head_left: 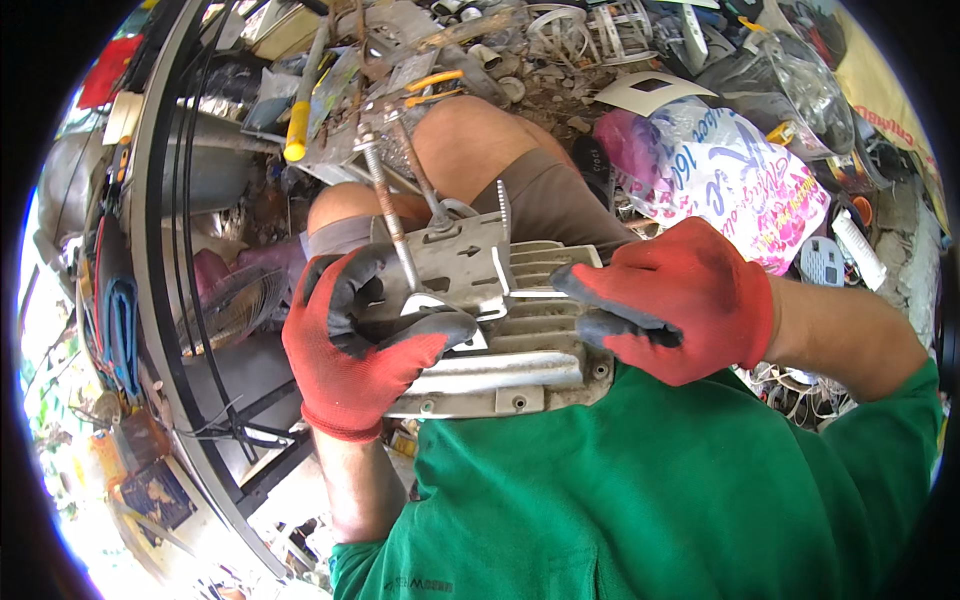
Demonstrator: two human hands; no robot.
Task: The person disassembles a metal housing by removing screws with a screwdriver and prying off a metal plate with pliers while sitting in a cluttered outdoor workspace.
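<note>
The person sits with a grey finned metal housing (520, 345) resting across the lap, against the green shirt (660, 490). On top of the housing sits a flat metal mounting bracket (455, 260), and two long threaded bolts (385, 200) rise from it, tilted up and away toward the bare knees.

The left hand (350, 345), in a red glove with dark grey fingers, is closed around the near left edge of the housing — thumb laid over the top by the foot of one bolt, fingers curled at the bracket's left side. The right hand (680, 300), gloved the same, grips the right end of the housing, its dark fingertips pressed on the fins just beside a thin bright metal clip (520, 285) standing off the bracket.

Beyond the knees lies a heap of scrap: a yellow-handled tool (297, 125), orange-handled pliers (435, 85), a white and pink printed plastic bag (740, 180) and a clear plastic container (810, 95). To the left a black curved frame (165, 300) arcs past — near it, a round fan grille (230, 305) and blue cord (125, 335).
</note>
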